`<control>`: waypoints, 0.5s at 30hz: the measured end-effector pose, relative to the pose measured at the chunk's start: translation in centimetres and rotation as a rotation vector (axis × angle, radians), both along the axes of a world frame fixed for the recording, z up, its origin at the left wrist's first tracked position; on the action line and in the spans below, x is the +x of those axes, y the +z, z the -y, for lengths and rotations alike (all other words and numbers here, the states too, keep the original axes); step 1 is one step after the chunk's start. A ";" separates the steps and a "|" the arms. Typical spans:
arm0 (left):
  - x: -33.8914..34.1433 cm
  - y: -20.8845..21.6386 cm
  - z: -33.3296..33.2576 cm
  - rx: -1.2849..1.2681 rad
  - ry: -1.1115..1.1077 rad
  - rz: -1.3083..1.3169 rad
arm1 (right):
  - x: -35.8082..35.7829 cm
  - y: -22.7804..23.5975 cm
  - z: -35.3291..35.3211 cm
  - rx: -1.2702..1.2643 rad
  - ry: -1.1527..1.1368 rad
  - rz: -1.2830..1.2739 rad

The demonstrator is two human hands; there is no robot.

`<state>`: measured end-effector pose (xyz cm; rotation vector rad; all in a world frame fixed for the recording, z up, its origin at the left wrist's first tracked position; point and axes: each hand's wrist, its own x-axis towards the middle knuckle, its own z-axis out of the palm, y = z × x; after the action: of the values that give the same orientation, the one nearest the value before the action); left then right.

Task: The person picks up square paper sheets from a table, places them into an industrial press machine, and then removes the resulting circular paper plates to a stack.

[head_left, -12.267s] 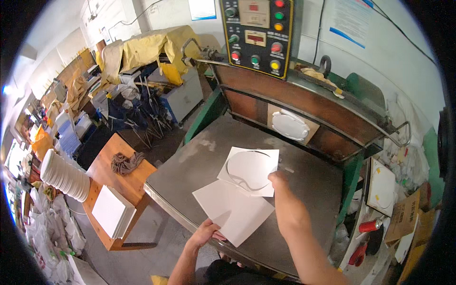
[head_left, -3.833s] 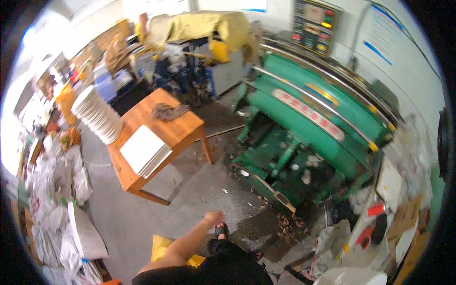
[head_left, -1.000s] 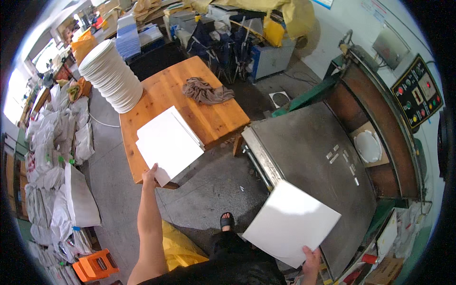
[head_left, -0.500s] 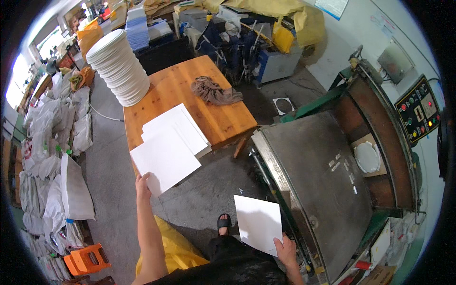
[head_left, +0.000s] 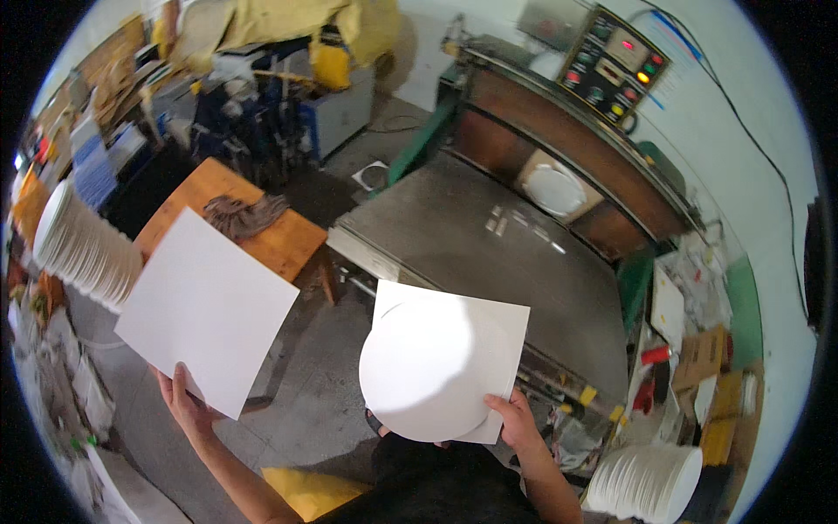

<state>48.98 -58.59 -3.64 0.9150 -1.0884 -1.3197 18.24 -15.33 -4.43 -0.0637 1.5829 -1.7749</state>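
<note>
A plain white square sheet (head_left: pixel 209 310) is pinched at its near corner by my left hand (head_left: pixel 186 403), thumb on top. It is held up in front of the wooden table (head_left: pixel 301 240). My right hand (head_left: pixel 515 421) grips another white square sheet (head_left: pixel 509 327) together with a round white disc (head_left: pixel 419 375). The disc lies over the square and juts past its left side, with my thumb at its right edge. Both pieces are near the front edge of the press bed (head_left: pixel 454 231); a shadow falls across the disc.
Behind the bed, a board with a round cutting form (head_left: pixel 554 189) is fixed on the upright plate, below a control panel (head_left: pixel 615 65). Small white scraps (head_left: pixel 524 223) lie on the bed. Disc stacks stand left (head_left: pixel 83 253) and lower right (head_left: pixel 646 485). A brown rag (head_left: pixel 244 216) lies on the table.
My view has swung right toward the press. My left hand has raised its sheet off the pile. In my right hand, the round disc now shows shifted out from the square sheet.
</note>
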 end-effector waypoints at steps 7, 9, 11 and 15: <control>-9.6 4.2 -1.9 -0.006 -0.342 -0.151 | 3.1 -0.2 -7.3 -0.340 -0.294 0.331; -13.0 5.0 -4.0 0.024 -0.391 -0.136 | 4.5 -2.3 -10.7 -0.287 -0.400 0.319; -15.9 6.3 -6.9 0.029 -0.483 -0.156 | 6.6 -1.9 -13.6 -0.318 -0.487 0.317; -21.9 6.3 -12.3 0.060 -0.701 -0.175 | 12.7 -3.9 -19.8 -0.449 -0.710 0.304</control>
<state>27.06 -46.34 2.69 0.4472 -1.2898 -1.9686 30.94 4.48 -8.29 0.5942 1.0168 -2.5109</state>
